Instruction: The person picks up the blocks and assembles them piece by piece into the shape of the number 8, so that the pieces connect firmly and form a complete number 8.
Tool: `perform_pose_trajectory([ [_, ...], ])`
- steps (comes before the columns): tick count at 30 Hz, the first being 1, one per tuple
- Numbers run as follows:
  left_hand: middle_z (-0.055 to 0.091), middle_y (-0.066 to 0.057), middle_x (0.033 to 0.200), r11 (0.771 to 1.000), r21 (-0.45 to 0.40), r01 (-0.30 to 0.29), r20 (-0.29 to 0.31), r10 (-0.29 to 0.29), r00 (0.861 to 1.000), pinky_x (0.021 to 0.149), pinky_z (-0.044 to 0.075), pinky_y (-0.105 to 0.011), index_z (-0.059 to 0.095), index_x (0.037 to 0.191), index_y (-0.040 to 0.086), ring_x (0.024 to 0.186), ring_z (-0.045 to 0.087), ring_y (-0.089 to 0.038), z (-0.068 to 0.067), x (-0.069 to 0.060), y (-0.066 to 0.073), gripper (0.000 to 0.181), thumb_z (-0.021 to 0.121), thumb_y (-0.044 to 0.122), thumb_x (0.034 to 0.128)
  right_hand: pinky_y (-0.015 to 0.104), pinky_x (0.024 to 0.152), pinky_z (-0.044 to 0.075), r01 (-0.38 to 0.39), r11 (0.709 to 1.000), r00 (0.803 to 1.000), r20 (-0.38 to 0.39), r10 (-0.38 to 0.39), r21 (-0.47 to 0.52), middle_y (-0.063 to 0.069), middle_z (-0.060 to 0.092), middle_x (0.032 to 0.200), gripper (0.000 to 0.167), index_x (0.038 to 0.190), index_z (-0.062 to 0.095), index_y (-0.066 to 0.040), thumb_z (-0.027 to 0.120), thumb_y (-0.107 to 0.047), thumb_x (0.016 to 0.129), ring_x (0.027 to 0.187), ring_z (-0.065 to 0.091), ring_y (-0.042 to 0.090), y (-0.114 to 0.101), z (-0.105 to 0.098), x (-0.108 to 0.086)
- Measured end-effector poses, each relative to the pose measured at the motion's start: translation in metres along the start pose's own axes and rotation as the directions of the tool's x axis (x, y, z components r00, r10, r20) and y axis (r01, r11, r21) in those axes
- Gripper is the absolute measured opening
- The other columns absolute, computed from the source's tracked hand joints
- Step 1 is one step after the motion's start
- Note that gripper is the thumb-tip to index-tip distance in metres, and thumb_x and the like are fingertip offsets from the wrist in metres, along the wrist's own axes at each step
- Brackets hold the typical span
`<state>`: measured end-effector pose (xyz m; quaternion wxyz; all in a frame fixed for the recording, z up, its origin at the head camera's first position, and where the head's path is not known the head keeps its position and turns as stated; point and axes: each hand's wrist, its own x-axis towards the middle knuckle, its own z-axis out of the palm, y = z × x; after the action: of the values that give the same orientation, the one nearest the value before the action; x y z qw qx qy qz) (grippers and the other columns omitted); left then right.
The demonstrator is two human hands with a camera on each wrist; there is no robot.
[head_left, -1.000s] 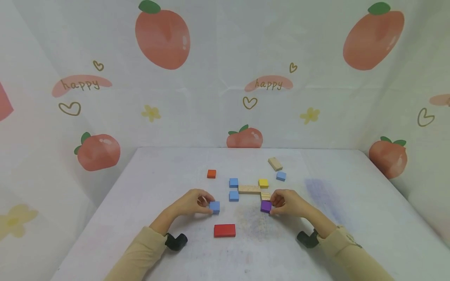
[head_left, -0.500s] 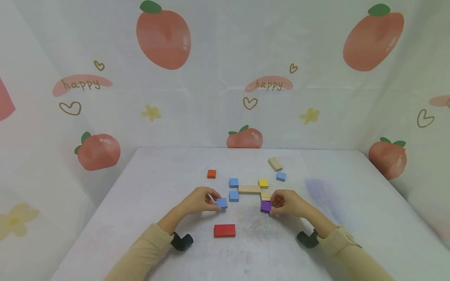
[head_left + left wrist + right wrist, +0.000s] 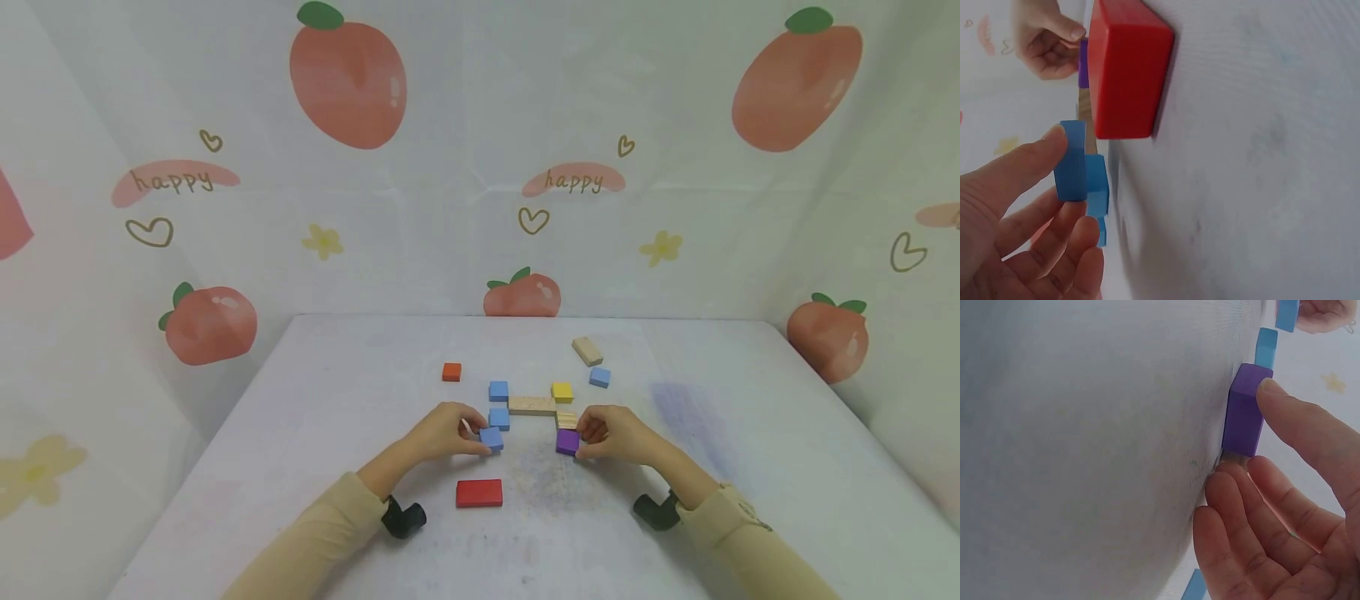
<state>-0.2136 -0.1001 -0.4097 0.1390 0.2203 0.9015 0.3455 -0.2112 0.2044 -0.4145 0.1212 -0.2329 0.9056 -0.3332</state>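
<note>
My left hand (image 3: 444, 432) pinches a blue block (image 3: 491, 439) between thumb and fingers. In the left wrist view, this blue block (image 3: 1071, 160) appears raised off the table. Just behind it lies a second blue block (image 3: 498, 418), and a third blue block (image 3: 498, 391) sits farther back. Thumb and fingers of my right hand (image 3: 618, 435) grip a purple block (image 3: 567, 442) that rests on the table. The purple block stands at the near end of a small striped wooden block (image 3: 566, 420). A long wooden block (image 3: 532, 406) lies between the blue and striped blocks, with a yellow block (image 3: 562, 392) behind its right end.
A red rectangular block (image 3: 479, 493) lies in front, between the forearms. Farther back are an orange-red block (image 3: 452, 372) on the left, and a blue block (image 3: 600, 377) and a pale wooden block (image 3: 587, 351) on the right. A printed curtain (image 3: 450, 233) stands behind the white table (image 3: 337, 367).
My left hand has carried the blue block rightward, from left of the row to just in front of the nearer blue block. The right hand and purple block have stayed put.
</note>
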Motion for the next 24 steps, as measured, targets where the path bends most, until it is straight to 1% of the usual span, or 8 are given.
perform_pose_trajectory([
  [8, 0.065, -0.003, 0.090, 0.999, 0.035, -0.029, -0.005, 0.030, 1.000, 0.059, 0.043, -0.018, 0.068, 0.103, 0.005, 0.073, 0.052, -0.011, 0.006, 0.005, 0.004, 0.035, 0.078, 0.022, 0.0745, 0.019, 0.068, 0.050, -0.008, 1.000, 1.000, 0.005, 0.008, 0.003, 0.005, 0.063, 0.085, 0.030, 0.092, 0.059, -0.003, 0.077, -0.019, 0.074, 0.077, 0.058, 0.009, -0.001, 0.000, 0.000],
  [12, 0.065, -0.003, 0.088, 0.999, 0.051, -0.020, -0.014, 0.021, 1.000, 0.058, 0.043, -0.018, 0.068, 0.102, 0.005, 0.072, 0.052, -0.010, 0.009, 0.007, 0.007, 0.035, 0.078, 0.023, 0.0743, 0.019, 0.068, 0.050, -0.009, 1.000, 1.000, 0.007, 0.009, 0.008, 0.005, 0.063, 0.085, 0.030, 0.092, 0.059, -0.003, 0.077, -0.019, 0.075, 0.077, 0.058, 0.009, -0.001, 0.000, 0.000],
  [19, 0.065, -0.003, 0.086, 0.998, 0.058, 0.013, -0.007, -0.013, 1.000, 0.059, 0.043, -0.018, 0.068, 0.101, 0.005, 0.072, 0.052, -0.010, 0.013, 0.008, 0.011, 0.034, 0.078, 0.024, 0.0746, 0.019, 0.068, 0.050, -0.004, 1.000, 1.000, 0.006, 0.003, 0.011, 0.005, 0.064, 0.085, 0.029, 0.091, 0.059, -0.003, 0.077, -0.019, 0.075, 0.077, 0.058, 0.009, 0.000, 0.000, 0.000],
  [24, 0.065, -0.003, 0.086, 0.997, 0.076, 0.014, -0.023, -0.013, 1.000, 0.061, 0.044, -0.019, 0.069, 0.100, 0.005, 0.075, 0.053, -0.012, 0.015, 0.008, 0.011, 0.033, 0.078, 0.023, 0.0738, 0.018, 0.068, 0.049, 0.002, 1.000, 1.000, 0.003, -0.002, 0.002, 0.005, 0.063, 0.085, 0.029, 0.091, 0.059, -0.003, 0.078, -0.019, 0.074, 0.077, 0.058, 0.008, 0.001, 0.000, 0.000],
])
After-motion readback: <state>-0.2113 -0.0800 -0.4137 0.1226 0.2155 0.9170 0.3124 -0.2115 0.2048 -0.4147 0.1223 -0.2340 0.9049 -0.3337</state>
